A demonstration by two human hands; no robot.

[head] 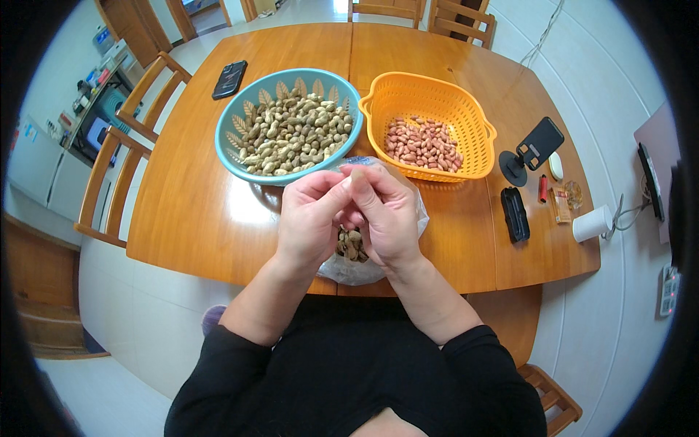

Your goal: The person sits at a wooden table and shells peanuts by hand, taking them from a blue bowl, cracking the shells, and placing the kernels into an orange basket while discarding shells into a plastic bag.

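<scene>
My left hand (312,207) and my right hand (389,210) meet above a clear plastic bag (357,273) at the table's near edge. Their thumbs and forefingers pinch together on a small tan piece (357,173), apparently a peanut in its shell, mostly covered by the fingers. Broken peanut shells (352,246) lie in the bag, seen between my wrists. Beyond my left hand stands a blue bowl (222,131) of unshelled peanuts (295,134). An orange plastic basket (472,139) beyond my right hand holds reddish shelled peanut kernels (423,145).
A phone (229,80) lies on the wooden table (185,218) at the far left. On the right are a phone stand (513,168), a black case (515,214), a red lighter (543,189), a small box (560,205) and a white cylinder (592,223). Wooden chairs (112,191) stand around.
</scene>
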